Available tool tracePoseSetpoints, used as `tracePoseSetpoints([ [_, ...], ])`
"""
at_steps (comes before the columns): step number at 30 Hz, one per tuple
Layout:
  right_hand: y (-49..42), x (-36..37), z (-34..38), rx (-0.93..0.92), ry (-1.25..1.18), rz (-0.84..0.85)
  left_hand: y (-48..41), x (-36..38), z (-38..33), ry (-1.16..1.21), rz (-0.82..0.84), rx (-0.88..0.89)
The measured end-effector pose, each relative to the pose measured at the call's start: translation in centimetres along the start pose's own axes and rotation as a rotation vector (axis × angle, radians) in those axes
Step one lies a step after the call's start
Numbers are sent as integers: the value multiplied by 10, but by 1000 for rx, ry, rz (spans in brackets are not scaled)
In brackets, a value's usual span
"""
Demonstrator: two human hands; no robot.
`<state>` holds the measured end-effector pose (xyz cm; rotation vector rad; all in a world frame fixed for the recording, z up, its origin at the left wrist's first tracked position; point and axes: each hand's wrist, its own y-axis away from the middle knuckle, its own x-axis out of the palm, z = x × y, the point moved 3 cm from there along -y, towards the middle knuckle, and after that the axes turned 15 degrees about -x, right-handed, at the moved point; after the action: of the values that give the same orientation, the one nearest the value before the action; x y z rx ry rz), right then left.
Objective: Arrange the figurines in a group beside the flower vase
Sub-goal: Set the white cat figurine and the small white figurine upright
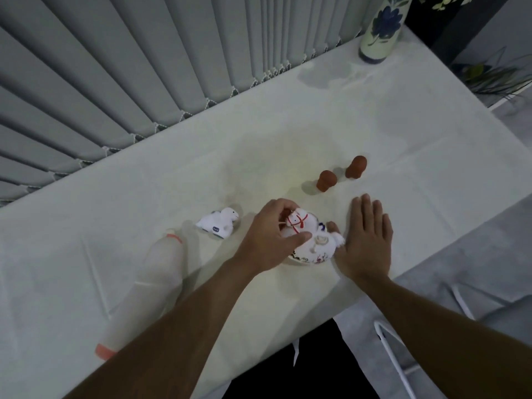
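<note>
Left hand (267,237) gripped the horse figurine (309,240) near the table's (403,116) front edge; right hand (367,237) lay open beside it; best lifted upright, supported underneath.

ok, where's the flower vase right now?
Head view: the flower vase stands at the table's far right corner by the blinds, well away from both hands and all figurines.

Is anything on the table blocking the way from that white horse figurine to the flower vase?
Partly. Two brown clay figurines stand between the white horse figurine with red reins and the blue-flowered vase; beyond them the white table is bare.
</note>
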<state>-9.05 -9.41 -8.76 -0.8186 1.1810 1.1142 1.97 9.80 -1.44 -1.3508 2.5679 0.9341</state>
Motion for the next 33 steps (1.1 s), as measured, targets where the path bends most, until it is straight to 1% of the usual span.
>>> tracePoseSetpoints([
  [3,0,-2,1,1,-9,-35,-5,-5,-11,-17,-114,105],
  [5,0,-2,2,23,-24,-60,-7,-8,-11,-25,-157,127],
  [8,-1,-2,2,26,-24,-58,-6,-14,-5,-87,-147,155],
  [12,0,-2,2,20,-22,-70,-4,-17,0,-240,-82,294],
  [14,0,-2,2,21,-26,-76,-7,-16,0,-285,-63,323],
  [19,1,-1,2,11,-29,-77,-10,-18,0,-334,-19,279],
  [25,5,1,5,24,-35,-32,-2,-36,8,-397,-6,116],
  [27,14,0,15,35,-52,-28,1,-48,11,-466,-76,105],
  [30,34,1,36,45,-98,24,2,-69,15,-591,-236,113],
  [32,46,4,54,57,-128,60,0,-80,17,-671,-311,61],
  [33,50,7,64,73,-135,78,0,-85,18,-703,-326,3],
])
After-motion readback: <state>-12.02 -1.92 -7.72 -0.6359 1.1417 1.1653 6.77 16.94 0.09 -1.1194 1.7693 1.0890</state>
